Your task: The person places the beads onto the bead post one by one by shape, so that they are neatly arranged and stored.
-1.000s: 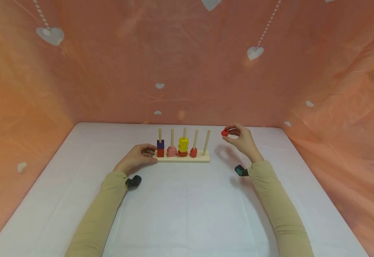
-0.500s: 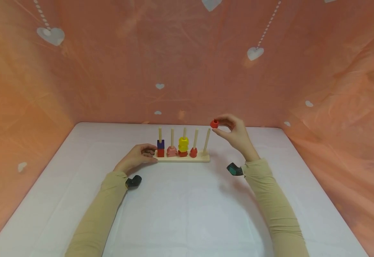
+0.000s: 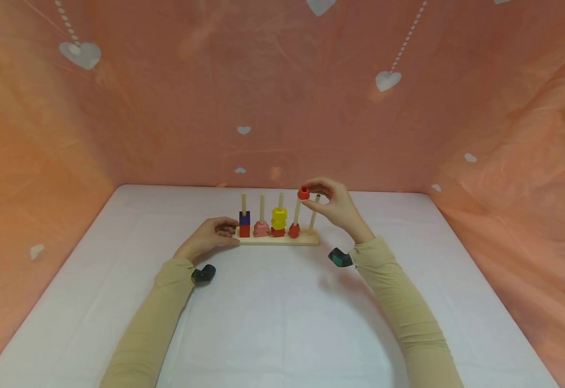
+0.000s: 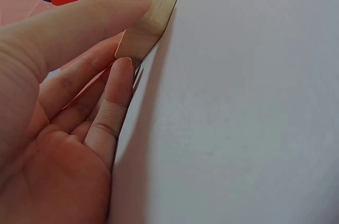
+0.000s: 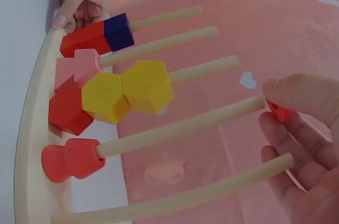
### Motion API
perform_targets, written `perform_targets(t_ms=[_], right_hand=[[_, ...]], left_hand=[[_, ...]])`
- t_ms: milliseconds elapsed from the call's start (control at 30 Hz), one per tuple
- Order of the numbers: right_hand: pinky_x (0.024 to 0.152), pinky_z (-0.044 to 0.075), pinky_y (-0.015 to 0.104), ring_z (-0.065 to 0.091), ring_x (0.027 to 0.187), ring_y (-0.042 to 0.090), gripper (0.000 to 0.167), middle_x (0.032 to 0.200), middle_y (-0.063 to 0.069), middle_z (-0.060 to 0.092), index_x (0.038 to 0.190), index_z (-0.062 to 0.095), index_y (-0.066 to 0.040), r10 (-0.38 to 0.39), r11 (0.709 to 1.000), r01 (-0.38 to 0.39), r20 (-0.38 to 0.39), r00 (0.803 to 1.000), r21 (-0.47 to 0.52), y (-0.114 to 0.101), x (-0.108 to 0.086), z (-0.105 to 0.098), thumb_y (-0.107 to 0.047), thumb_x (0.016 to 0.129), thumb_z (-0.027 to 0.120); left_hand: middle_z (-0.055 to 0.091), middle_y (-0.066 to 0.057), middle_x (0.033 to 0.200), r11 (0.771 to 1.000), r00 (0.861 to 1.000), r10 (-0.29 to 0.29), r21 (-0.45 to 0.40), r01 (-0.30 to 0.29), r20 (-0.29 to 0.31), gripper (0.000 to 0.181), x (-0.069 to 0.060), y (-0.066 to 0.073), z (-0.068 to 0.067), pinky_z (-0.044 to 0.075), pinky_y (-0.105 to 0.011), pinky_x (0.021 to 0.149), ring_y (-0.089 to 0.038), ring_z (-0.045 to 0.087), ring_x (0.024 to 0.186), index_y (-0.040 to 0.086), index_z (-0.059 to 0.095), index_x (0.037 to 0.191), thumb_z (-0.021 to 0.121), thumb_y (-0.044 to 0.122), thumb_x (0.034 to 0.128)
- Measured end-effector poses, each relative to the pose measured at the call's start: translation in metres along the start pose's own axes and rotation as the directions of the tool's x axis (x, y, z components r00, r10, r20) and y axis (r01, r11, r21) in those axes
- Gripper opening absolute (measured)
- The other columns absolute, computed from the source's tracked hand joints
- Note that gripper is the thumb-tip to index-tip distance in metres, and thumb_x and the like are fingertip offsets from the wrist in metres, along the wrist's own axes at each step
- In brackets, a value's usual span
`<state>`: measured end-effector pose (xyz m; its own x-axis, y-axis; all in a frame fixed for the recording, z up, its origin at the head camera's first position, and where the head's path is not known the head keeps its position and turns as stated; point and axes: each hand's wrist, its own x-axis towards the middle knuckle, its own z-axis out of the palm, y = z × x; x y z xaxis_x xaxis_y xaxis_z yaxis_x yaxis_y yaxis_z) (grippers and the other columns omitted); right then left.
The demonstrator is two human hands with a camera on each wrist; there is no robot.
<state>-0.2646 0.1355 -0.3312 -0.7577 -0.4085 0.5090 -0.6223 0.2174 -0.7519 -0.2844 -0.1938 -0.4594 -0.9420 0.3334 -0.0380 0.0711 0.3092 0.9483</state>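
Note:
A wooden peg board (image 3: 278,242) with a row of upright pegs stands on the table. My left hand (image 3: 207,237) grips its left end, thumb (image 4: 119,9) on top and fingers around the end. Between thumb and fingers of my right hand (image 3: 338,207), a red bead (image 3: 303,193) is pinched at the tip of the fourth peg (image 5: 185,124); whether the peg has entered its hole cannot be told. Lower on that peg sits a red flared piece (image 5: 85,158). The fifth peg (image 5: 254,173) is bare and runs beside my right fingers.
Red and dark blue blocks (image 3: 245,218) fill the first peg's lower part. Pink pieces (image 3: 261,229) sit on the second, yellow hexagonal beads (image 3: 278,218) over a red one on the third. White cloth covers the table (image 3: 282,323); a pink-orange curtain (image 3: 282,97) surrounds it.
My right hand has carried the red bead leftward, first rising past the fifth peg, then lowering to the fourth peg's tip. My left hand stays at the board's end.

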Motion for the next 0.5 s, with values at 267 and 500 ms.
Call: perform_targets(t_ms=[267,500], right_hand=[[0.085,0.046,0.037,0.06,0.098,0.031,0.032,0.107,0.022,0.064,0.111,0.06,0.01,0.025,0.999,-0.024,0.01,1.0,-0.031,-0.001,0.002,0.005,0.009,0.081,0.07],[0.085,0.047,0.035,0.061,0.098,0.032,0.033,0.108,0.021,0.064,0.112,0.061,0.009,0.102,0.993,-0.1,0.03,0.994,-0.064,0.009,0.005,0.008,0.006,0.081,0.071]], left_hand=[[0.057,-0.015,0.116,1.0,1.0,-0.008,-0.007,0.008,0.001,0.056,-0.001,0.002,0.001,0.045,-0.028,0.085,-0.025,0.052,0.102,0.0,0.054,0.127,0.079,0.01,0.0782],[0.056,-0.017,0.118,1.0,1.0,-0.004,-0.003,0.004,0.007,0.056,0.0,0.002,0.001,0.044,-0.027,0.086,-0.026,0.051,0.103,0.0,0.054,0.128,0.079,0.01,0.0786]])
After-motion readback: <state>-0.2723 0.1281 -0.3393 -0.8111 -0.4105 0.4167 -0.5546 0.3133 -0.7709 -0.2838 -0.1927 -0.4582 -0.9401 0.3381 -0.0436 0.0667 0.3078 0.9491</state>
